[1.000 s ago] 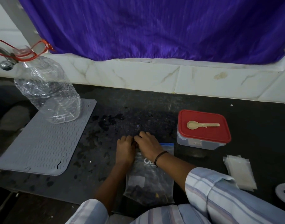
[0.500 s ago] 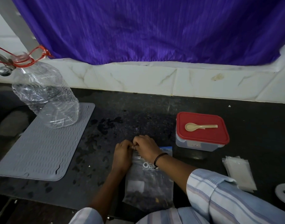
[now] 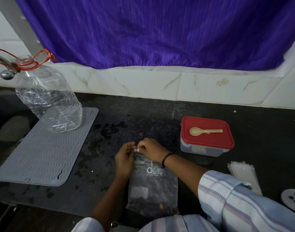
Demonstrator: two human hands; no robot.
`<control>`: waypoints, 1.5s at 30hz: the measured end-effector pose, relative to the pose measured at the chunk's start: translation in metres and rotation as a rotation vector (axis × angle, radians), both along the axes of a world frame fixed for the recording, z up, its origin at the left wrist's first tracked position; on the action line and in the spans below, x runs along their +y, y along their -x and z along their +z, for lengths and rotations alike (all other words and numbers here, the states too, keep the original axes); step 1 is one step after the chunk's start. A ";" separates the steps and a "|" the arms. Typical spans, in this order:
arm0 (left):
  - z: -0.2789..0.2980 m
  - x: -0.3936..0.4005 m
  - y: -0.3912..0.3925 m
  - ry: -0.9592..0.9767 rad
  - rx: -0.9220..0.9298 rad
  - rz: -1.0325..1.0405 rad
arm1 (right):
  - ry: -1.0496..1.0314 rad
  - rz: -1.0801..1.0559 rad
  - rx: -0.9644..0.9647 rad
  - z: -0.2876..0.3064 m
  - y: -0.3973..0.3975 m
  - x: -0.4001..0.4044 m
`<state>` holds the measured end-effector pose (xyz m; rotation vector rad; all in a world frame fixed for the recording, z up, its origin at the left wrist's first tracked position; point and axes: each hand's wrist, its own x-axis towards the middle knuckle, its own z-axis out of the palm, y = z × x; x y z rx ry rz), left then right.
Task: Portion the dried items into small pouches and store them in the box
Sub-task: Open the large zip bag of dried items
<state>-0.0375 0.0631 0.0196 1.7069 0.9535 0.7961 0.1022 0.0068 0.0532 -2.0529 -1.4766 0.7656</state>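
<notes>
Nearest the camera, two striped sleeves (image 3: 240, 203) enter from the lower edge. A dark zip bag (image 3: 151, 186) lies flat on the black surface (image 3: 143, 114) directly in front of the person, its sealed bottom toward the camera and its mouth pointing away. Dark dried items (image 3: 143, 205) are visible through the film, collected at the bag's near end.

At the far end of the bag, the left hand (image 3: 125, 158) and the right hand (image 3: 151, 149) meet at its top edge. Both have fingers curled, and the fingertips pinch the closure strip close together. The right wrist carries a dark band (image 3: 167, 159).

To the right of the bag, a stack of small clear pouches (image 3: 244, 174) lies flat on the surface, well apart from the hands. A white perforated disc (image 3: 293, 199) sits at the right edge.

Farther back on the right stands a grey box (image 3: 202, 150) with a red lid (image 3: 208, 139) fitted on. A tan spoon (image 3: 203, 131) rests on the lid.

On the left, a grey ribbed mat (image 3: 43, 148) carries a clear plastic bottle (image 3: 48, 101) with a red handle. Behind these run white wall tiles (image 3: 143, 84) and a purple curtain (image 3: 151, 30).
</notes>
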 end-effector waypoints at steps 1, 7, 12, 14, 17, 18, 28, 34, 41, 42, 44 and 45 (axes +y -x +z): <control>0.001 -0.001 0.000 0.014 -0.012 0.001 | 0.005 0.004 0.000 0.002 0.000 -0.001; 0.005 0.006 0.002 0.151 -0.082 -0.079 | 0.020 0.029 0.105 0.017 -0.005 -0.008; 0.017 0.007 0.004 0.226 -0.148 -0.137 | 0.055 0.073 0.191 0.030 -0.012 -0.017; 0.021 0.005 0.005 0.235 -0.151 -0.147 | 0.057 0.080 0.192 0.033 -0.012 -0.020; 0.025 0.002 0.006 0.254 -0.173 -0.113 | 0.048 0.075 0.164 0.033 -0.016 -0.026; 0.027 0.001 0.007 0.262 -0.185 -0.095 | 0.038 0.079 0.148 0.033 -0.018 -0.030; 0.033 0.000 0.024 0.311 -0.293 0.055 | -0.112 0.083 -0.160 0.028 -0.045 -0.099; 0.035 -0.005 0.028 0.318 -0.309 0.069 | -0.161 -0.074 -0.287 0.028 -0.036 -0.130; 0.042 -0.003 0.038 0.102 -0.085 -0.025 | -0.197 -0.181 -0.192 0.030 -0.011 -0.132; 0.046 -0.001 0.038 0.042 -0.031 -0.072 | -0.209 -0.171 -0.189 0.030 -0.008 -0.133; 0.055 0.004 0.036 -0.142 0.113 -0.194 | -0.240 -0.151 -0.189 0.030 -0.003 -0.133; 0.061 0.006 0.033 -0.261 0.195 -0.274 | -0.254 -0.151 -0.191 0.031 -0.001 -0.133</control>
